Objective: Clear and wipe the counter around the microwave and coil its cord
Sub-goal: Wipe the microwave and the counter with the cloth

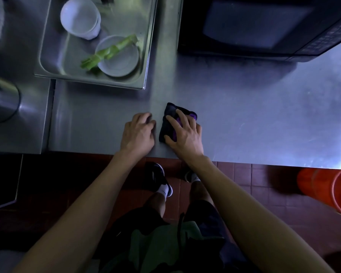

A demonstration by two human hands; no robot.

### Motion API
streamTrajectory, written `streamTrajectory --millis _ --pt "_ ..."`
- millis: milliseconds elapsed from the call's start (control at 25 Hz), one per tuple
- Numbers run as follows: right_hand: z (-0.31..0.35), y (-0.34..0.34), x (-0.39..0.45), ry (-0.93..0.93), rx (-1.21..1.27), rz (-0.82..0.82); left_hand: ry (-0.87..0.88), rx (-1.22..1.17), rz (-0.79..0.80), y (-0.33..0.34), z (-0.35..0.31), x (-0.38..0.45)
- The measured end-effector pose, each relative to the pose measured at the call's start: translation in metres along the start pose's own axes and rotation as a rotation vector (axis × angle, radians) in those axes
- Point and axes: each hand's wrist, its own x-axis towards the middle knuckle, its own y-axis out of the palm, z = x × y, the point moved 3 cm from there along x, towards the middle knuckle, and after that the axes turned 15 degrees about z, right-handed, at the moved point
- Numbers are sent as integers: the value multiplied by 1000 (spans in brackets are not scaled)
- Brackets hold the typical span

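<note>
A black microwave (264, 26) stands at the back right of the steel counter (244, 115). Its cord is not in view. Near the counter's front edge lies a folded dark cloth with purple patches (170, 115). My right hand (185, 133) presses on the cloth with spread fingers. Just left of it, my left hand (138, 133) rests on the bare counter, fingers slightly bent, holding nothing.
A steel tray (51, 56) at the back left holds white cups (80, 17), a white lid (122, 60) and green plastic cutlery (108, 51). A steel pot (2, 99) sits far left. An orange bucket (327, 188) stands on the tiled floor at right.
</note>
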Motion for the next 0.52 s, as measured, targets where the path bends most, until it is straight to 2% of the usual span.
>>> streamTrajectory --millis 160,520 --pt "5 17 -24 37 -29 -47 -39 -31 -58 5 -7 0" --pt "-27 5 -38 50 -36 -94 99 -26 -78 3 -53 33"
